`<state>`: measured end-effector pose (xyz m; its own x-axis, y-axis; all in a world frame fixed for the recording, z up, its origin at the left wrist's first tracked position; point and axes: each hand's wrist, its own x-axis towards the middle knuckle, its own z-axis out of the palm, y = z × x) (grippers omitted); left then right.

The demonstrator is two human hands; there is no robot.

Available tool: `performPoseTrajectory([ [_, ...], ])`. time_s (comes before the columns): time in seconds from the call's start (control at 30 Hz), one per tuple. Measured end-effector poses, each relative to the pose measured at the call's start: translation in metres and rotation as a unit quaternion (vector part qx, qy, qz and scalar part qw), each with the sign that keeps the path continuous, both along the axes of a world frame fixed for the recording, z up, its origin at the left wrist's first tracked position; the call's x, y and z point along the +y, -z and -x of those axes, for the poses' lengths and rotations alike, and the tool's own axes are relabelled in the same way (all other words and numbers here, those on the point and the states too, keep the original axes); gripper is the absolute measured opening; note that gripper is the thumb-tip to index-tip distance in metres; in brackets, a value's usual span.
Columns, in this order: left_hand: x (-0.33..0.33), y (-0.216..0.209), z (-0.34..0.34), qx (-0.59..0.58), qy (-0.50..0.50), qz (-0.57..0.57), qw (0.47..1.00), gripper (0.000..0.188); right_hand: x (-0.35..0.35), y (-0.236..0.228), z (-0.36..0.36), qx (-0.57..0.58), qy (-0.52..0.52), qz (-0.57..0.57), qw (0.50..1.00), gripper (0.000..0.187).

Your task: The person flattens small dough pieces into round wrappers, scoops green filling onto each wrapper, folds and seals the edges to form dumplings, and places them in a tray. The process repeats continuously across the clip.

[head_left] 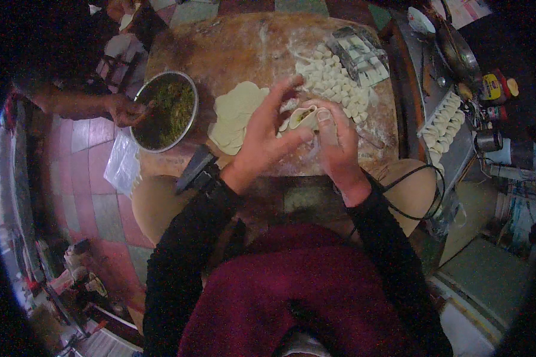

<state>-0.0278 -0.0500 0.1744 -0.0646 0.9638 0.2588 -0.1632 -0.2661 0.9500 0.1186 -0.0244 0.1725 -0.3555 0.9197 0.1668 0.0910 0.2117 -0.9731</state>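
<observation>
From afar I see the right hand (341, 150) clamped on the half-folded dumpling (301, 119), the left hand (267, 143) spread apart beside it, probably steadying its gaping edge, dough rounds (235, 113) left of the grip, seemingly for easy reach

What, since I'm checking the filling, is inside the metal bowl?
The metal bowl holds chopped green filling; a co-worker's hand is at its left rim. Filling covers the bottom, so its depth cannot be seen.

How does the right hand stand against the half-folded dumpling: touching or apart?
Touching. The head view shows it: the right hand has its thumb against the right end of the half-folded dumpling, with no gap visible.
</observation>
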Motion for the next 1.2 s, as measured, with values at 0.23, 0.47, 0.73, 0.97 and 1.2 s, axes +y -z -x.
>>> performPoseTrajectory([
  [0.23, -0.006, 0.004, -0.002, 0.149, 0.011, -0.019, 0.989, 0.042, -0.011, -0.007, 0.009, 0.046, -0.03, -0.031, 0.998, 0.027],
  [0.47, -0.008, 0.004, -0.001, 0.178, -0.029, -0.072, 0.981, 0.041, -0.018, -0.006, 0.012, 0.068, -0.014, 0.033, 0.997, 0.027],
  [0.73, -0.002, 0.001, -0.003, 0.224, -0.064, -0.164, 0.959, 0.043, -0.035, -0.005, 0.027, 0.052, 0.07, 0.062, 0.994, 0.03],
  [0.97, -0.004, -0.009, -0.011, 0.131, -0.138, -0.111, 0.975, 0.04, -0.041, -0.017, 0.027, 0.045, 0.019, -0.015, 0.999, 0.03],
  [1.2, -0.015, 0.014, -0.014, 0.048, -0.077, -0.063, 0.994, 0.032, -0.04, 0.015, 0.043, -0.178, 0.171, -0.296, 0.923, 0.027],
])
